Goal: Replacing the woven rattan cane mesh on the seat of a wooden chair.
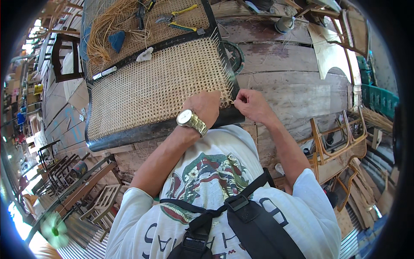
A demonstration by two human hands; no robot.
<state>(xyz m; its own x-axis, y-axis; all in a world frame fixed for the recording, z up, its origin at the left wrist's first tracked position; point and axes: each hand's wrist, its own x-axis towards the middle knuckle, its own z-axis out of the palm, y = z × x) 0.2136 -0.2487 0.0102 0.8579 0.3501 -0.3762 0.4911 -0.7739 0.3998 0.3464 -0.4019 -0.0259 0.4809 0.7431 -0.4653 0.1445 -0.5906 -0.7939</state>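
A panel of woven cane webbing [146, 90] is stretched in a dark frame [159, 131] in front of me, with loose strand ends along its right edge. My left hand [203, 107], a gold watch on its wrist, lies curled on the webbing near the near right corner; its fingertips are hidden beneath it. Just beyond the frame's right edge, my right hand [254, 105] pinches a thin cane strand [233, 102] at that corner. A white stick-like tool [105, 72] and a crumpled white scrap [145, 55] rest along the panel's far side.
On the farther cane section lie yellow-handled pliers [183, 19], a bundle of loose cane strands [101, 36] and a blue scrap [116, 41]. Wooden chair frames [334, 138] stand at right. At left are a dark chair frame [67, 58] and a green fan [55, 231].
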